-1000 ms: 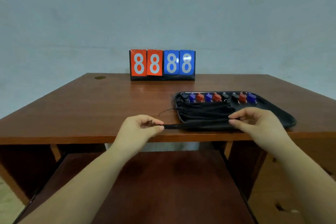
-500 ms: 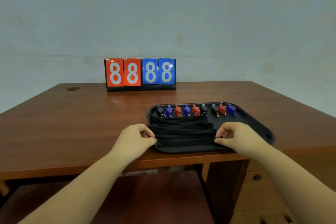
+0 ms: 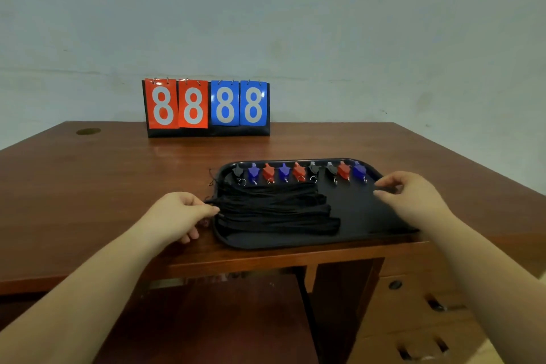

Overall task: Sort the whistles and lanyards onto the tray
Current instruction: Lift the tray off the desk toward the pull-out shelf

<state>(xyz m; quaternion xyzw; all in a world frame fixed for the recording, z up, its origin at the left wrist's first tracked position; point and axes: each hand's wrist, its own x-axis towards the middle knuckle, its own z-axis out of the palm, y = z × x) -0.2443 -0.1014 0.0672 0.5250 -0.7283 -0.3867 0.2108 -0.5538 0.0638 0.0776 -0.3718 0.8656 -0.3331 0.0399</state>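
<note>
A brown wooden table (image 3: 88, 186) with a glossy, slightly reflective top stands against a pale, scuffed wall (image 3: 325, 23). Between the 2 hands sits a black tray (image 3: 363, 210), close to the table's near edge. The left hand (image 3: 174, 217) rests on the table just beside the tray's left rim, its thumb and forefinger pinching the left end of a bundle of black lanyards (image 3: 274, 210) that lies across the tray's left and middle part. The right hand (image 3: 410, 198) hovers over the tray's right side, fingers loosely curved with the tips apart, holding nothing. Beyond both hands, along the tray's far rim, 9 whistles (image 3: 298, 172) stand in a row: black, blue and red, several with small metal rings. Farther back, beyond the left hand, a flip scoreboard (image 3: 206, 108) shows 8 8 on red cards and 8 8 on blue. A round cable hole (image 3: 88, 131) marks the far left of the tabletop. Under the right forearm is a drawer unit (image 3: 413, 304).
</note>
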